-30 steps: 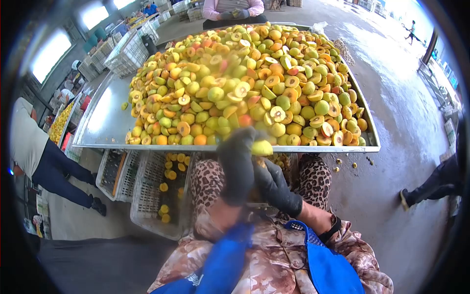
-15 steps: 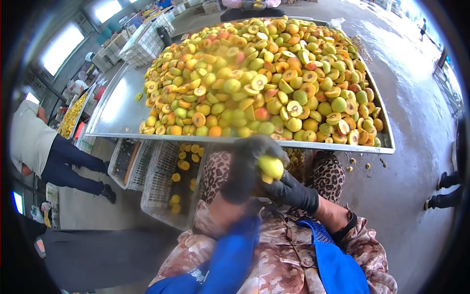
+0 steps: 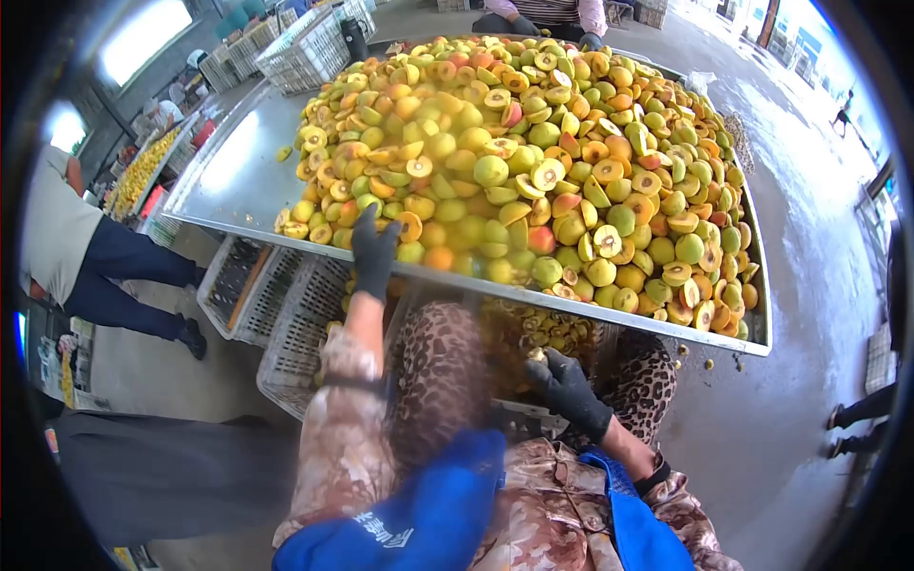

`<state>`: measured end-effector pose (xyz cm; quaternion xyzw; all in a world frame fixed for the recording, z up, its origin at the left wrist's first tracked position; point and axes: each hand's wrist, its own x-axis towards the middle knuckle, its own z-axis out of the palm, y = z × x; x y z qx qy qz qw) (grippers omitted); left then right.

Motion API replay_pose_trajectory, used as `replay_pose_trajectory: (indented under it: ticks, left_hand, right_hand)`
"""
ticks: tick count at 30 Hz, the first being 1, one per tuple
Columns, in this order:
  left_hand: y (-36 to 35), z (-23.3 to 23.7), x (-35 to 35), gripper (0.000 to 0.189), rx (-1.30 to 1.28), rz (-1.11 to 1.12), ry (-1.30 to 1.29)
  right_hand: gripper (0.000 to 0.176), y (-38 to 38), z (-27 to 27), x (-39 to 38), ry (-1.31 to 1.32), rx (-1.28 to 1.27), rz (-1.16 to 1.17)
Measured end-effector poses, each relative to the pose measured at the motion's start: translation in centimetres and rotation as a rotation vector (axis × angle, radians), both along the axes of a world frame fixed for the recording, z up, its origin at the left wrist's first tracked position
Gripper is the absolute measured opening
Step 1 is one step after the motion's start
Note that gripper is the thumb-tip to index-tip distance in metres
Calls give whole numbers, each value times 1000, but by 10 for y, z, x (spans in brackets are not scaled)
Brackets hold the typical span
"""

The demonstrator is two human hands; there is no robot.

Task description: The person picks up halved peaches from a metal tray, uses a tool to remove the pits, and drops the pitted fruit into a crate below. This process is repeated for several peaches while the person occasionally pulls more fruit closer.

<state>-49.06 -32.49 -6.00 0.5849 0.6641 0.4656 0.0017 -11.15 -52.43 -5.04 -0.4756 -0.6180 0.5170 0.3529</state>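
Note:
At the near edge of the metal tray (image 3: pixel 224 195), my left hand (image 3: pixel 376 252) in a dark glove reaches over the rim. Its fingers are apart and touch the halved yellow, green and orange fruits (image 3: pixel 533 181) heaped there. My right hand (image 3: pixel 569 392), also gloved, is low over my lap, in front of a container of fruit pieces (image 3: pixel 552 324) below the tray. Its fingers are closed round a small pale thing (image 3: pixel 538 355), too small to name.
White crates (image 3: pixel 309 328) stand under the tray's left side. Across the tray sits a person (image 3: pixel 562 14) with gloved hands at its far edge. Another person (image 3: pixel 105 247) stands at the left. More crates (image 3: pixel 305 52) are behind the tray.
My hands were together round a yellow-green fruit, which no longer shows in them. The left has moved up and left to the tray; the right has moved slightly down. The view has shifted.

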Motion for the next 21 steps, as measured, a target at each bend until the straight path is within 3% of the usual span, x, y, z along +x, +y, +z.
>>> replay_pose_trajectory:
  ticks: [4, 8, 11, 12, 15, 18, 21]
  left_hand:
    - [28, -5, 44, 44, -167, 123, 244]
    - [31, -12, 5, 37, -233, -109, 146]
    - [-1, 26, 33, 28, -238, -251, -645]
    - [-22, 48, 55, 20, -214, -328, -789]
    - [-73, 74, 116, 19, -263, -623, -1223]
    - [-113, 81, 171, 24, -356, -769, -1117]
    - [-130, 73, 187, 31, -430, -954, -890]
  right_hand:
    - [39, 2, 1, 9, -137, 92, 6]
    - [35, -4, 13, 11, 23, -95, -53]
    - [30, 2, 38, 2, 225, -109, -98]
    - [29, 4, 45, -5, 307, -90, -119]
    - [22, 17, 49, -17, 258, 140, -142]
    - [34, 23, 56, -26, 337, 221, -269]
    - [34, 21, 70, -3, 442, 159, -247]
